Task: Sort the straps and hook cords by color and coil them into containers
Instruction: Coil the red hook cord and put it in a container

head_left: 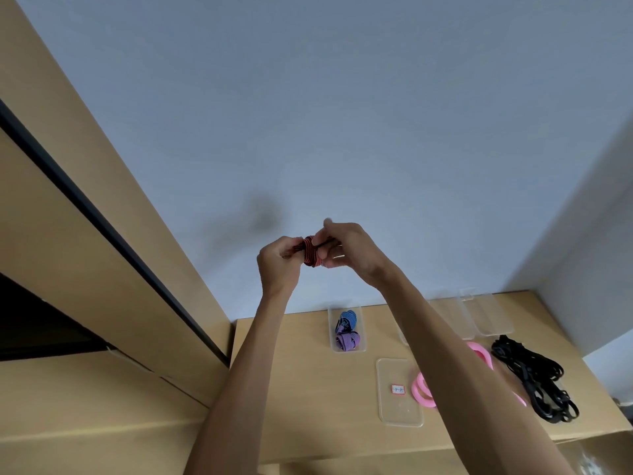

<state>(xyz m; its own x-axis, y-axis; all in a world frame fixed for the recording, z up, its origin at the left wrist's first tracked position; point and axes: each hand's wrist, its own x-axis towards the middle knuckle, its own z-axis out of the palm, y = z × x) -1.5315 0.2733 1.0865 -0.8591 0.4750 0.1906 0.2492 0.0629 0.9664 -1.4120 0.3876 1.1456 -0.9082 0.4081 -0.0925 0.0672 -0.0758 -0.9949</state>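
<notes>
Raised in front of the wall, a red-and-black striped cord [311, 252] is wound into a tight coil. My left hand [278, 265] grips its left end, and my right hand [347, 250] pinches its right side. Down on the wooden table [291, 371], a clear container [346, 329] holds a blue coil [348, 318] and a purple coil [347, 340]. Pink straps [422, 389] lie partly hidden under my right forearm. A pile of black straps [534, 378] lies at the right.
A clear lid with a small label [399, 392] lies flat near the table's front. More clear containers [486, 313] stand at the back right by the wall. A wooden cabinet [85, 234] rises on the left.
</notes>
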